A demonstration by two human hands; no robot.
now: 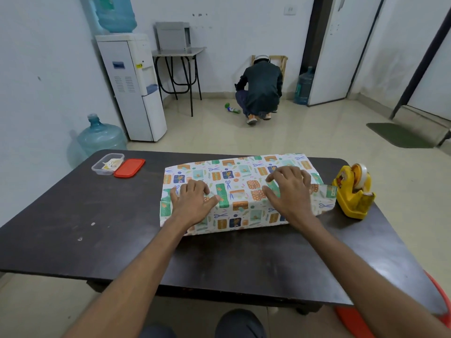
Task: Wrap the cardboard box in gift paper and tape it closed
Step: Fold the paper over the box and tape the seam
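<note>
Pressing flat with fingers spread, the left hand (192, 203) and right hand (289, 191) lie palm-down on the gift paper (240, 189) folded over the cardboard box, which is hidden beneath it at the middle of the dark desk (97, 228). A loose paper flap reaches right toward the yellow tape dispenser (353, 191) just beside it. At the far left sit a clear plastic container (107, 164) and its red lid (129, 168), touching.
</note>
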